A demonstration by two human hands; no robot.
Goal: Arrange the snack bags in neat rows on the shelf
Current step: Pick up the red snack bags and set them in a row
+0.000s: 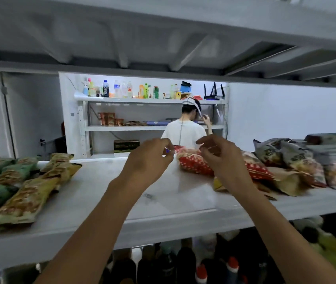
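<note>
A red snack bag (193,163) lies on the white shelf (163,203), at the left end of a loose pile of bags. My left hand (150,158) is at the bag's left corner, with thumb and forefinger pinched on a small purple edge there. My right hand (223,158) hovers in front of the bag's middle with its fingers curled. Whether it grips the bag is hidden. Green and yellow bags (25,193) lie in rows at the shelf's left end.
Grey, brown and red bags (298,160) are heaped untidily on the right. The shelf above (163,37) hangs low overhead. Dark bottles (183,263) stand on the level below. A person in a white shirt (183,131) works at a far shelf.
</note>
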